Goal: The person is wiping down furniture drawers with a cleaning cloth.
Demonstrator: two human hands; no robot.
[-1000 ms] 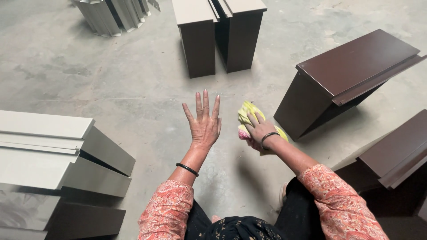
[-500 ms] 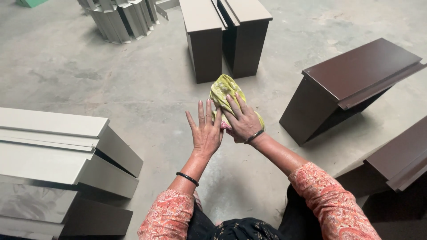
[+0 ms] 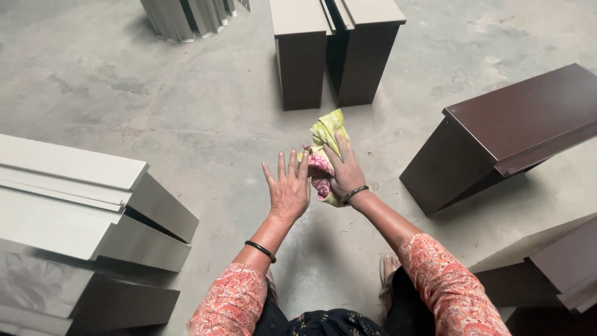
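My right hand [image 3: 344, 172] grips a yellow-green and pink cloth [image 3: 324, 146], held up in front of me above the concrete floor. My left hand [image 3: 288, 190] is raised beside it with fingers spread, its fingertips close to the cloth's left edge; whether they touch it I cannot tell. Both wrists wear a dark bangle, and the sleeves are orange patterned.
Dark brown folded metal pieces stand ahead [image 3: 336, 50], at the right [image 3: 504, 134] and at the lower right [image 3: 559, 267]. Grey folded metal pieces are stacked at the left [image 3: 81, 211]. More grey pieces stand at the far top [image 3: 186, 15].
My right hand has carried the cloth leftward and up, next to my left hand. The view has shifted slightly.
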